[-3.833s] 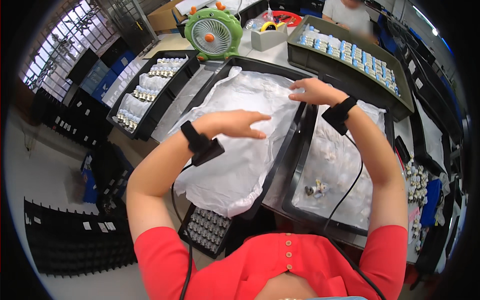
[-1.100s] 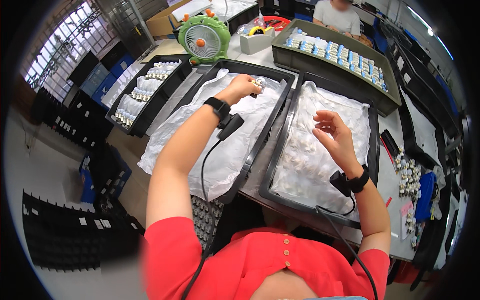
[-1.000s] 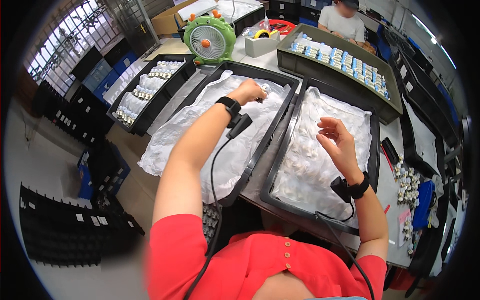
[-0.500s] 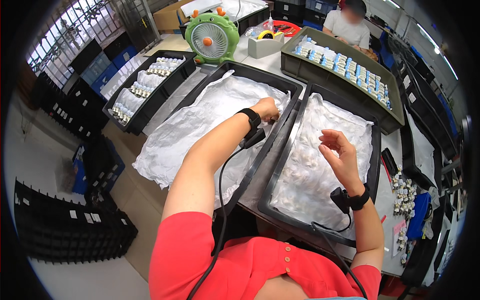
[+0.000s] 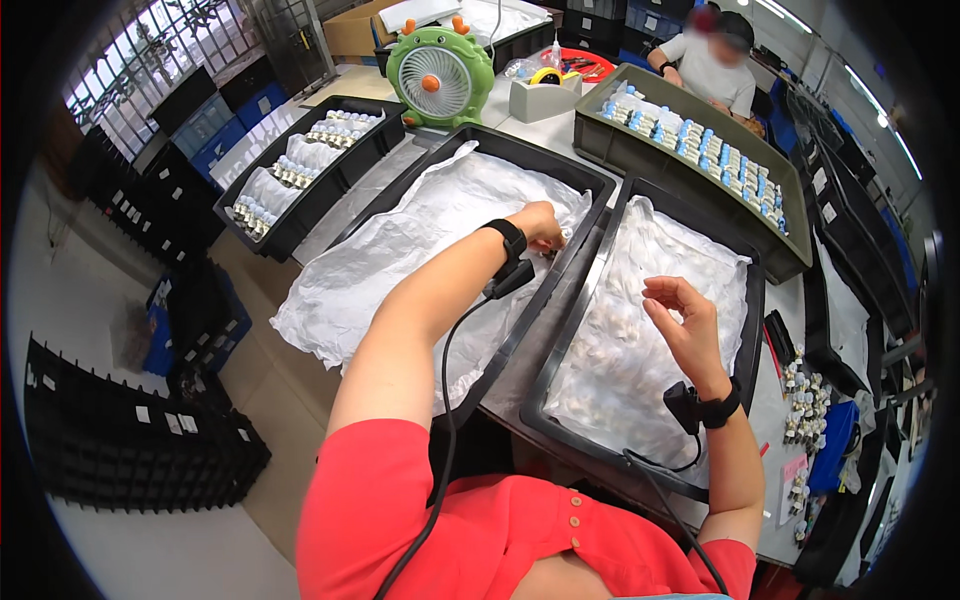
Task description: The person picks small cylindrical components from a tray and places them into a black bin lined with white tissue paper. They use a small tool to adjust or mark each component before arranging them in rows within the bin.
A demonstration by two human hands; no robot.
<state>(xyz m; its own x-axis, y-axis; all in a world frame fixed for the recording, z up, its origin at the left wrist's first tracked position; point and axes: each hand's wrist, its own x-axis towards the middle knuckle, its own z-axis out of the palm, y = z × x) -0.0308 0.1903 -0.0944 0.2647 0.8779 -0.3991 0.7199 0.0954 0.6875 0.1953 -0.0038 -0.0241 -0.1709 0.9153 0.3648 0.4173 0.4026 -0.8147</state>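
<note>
My left hand [image 5: 538, 226] reaches over the left black tray [image 5: 598, 200] and its fingers are closed by the tray's right inner wall. A small dark bit shows under the fingertips, too small to name. White liner paper [image 5: 400, 250] covers that tray's bottom and spills over its near left side. My right hand [image 5: 690, 325] hovers above the right black tray [image 5: 560, 365], fingers curved and apart, holding nothing. Below it a thin white sheet [image 5: 620, 340] lies over many small pale lumps, whose kind the sheet hides.
An olive tray [image 5: 640, 150] with rows of small blue-and-white parts stands at the back right, a person [image 5: 710, 65] behind it. A black bin [image 5: 290, 215] of similar parts sits at left, beside a green fan [image 5: 440, 75]. Loose small parts [image 5: 805, 400] lie at right.
The view has shifted slightly, so the trays sit a little farther right. My left hand has moved slightly nearer along the tray's right wall; my right hand stays over its tray.
</note>
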